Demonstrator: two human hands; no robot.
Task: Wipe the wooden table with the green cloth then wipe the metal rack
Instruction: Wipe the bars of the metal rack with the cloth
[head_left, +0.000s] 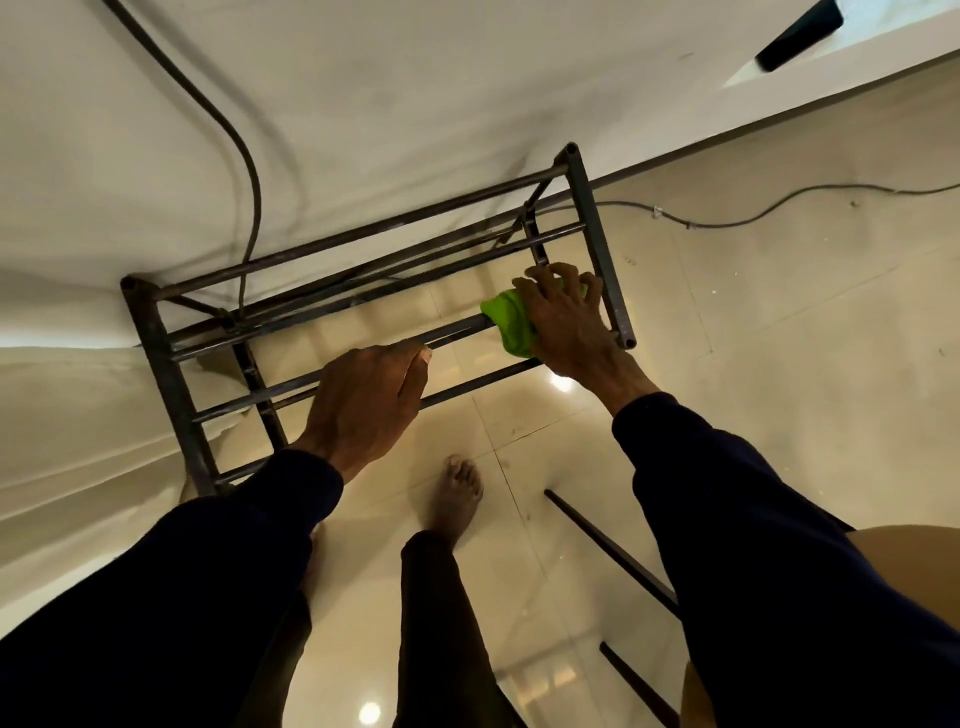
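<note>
A dark metal rack (161, 353) stands against the white wall, seen from above. My right hand (563, 317) presses the green cloth (511, 319) onto a top bar near the rack's right end, fingers spread over it. My left hand (366, 402) grips a front bar near the middle of the rack. A curved piece of the wooden table (904, 545) shows at the lower right, behind my right sleeve.
A black cable (249, 171) hangs down the wall to the rack's back. Another cable (753, 213) runs along the tiled floor at the right. My bare foot (457, 493) stands on the glossy tiles in front of the rack. Dark table legs (613, 551) slant at lower right.
</note>
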